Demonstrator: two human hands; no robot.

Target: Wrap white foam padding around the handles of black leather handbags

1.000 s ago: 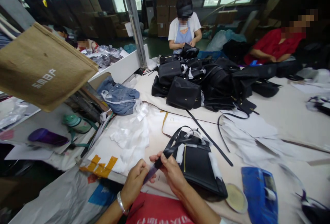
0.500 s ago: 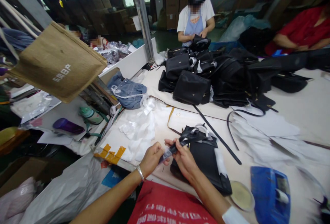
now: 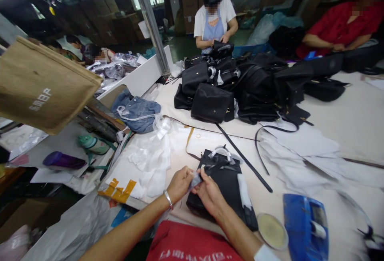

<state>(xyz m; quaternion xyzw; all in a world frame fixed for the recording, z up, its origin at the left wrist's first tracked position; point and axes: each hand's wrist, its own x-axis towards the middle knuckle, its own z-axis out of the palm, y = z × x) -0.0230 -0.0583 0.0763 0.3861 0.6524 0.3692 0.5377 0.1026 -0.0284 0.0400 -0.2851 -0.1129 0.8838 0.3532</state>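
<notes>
A small crumpled piece of clear plastic film (image 3: 196,179) is pinched between my hands. My left hand (image 3: 180,184) closes on its left side, a metal bangle at the wrist. My right hand (image 3: 210,193) grips its other side with thumb and fingers, in front of a black bag (image 3: 223,183). The bag lies on the table before me, its carry handle (image 3: 222,151) wrapped in white material and a black strap end across its top. White wrapping (image 3: 244,191) also covers part of its right side. My right forearm hides the bag's lower part.
Black bags (image 3: 213,103) are piled across the table, with a loose strap (image 3: 244,157) in front. White sheets (image 3: 306,149) and a blue tape dispenser (image 3: 306,225) lie right, beside a round yellowish dish (image 3: 272,231). A co-worker (image 3: 214,17) stands behind the pile; another person (image 3: 345,29) sits right.
The dark strap that ran through my hands now lies on the bag, and only clear film shows between my fingers. The whole view has shifted slightly, so most things appear further left.
</notes>
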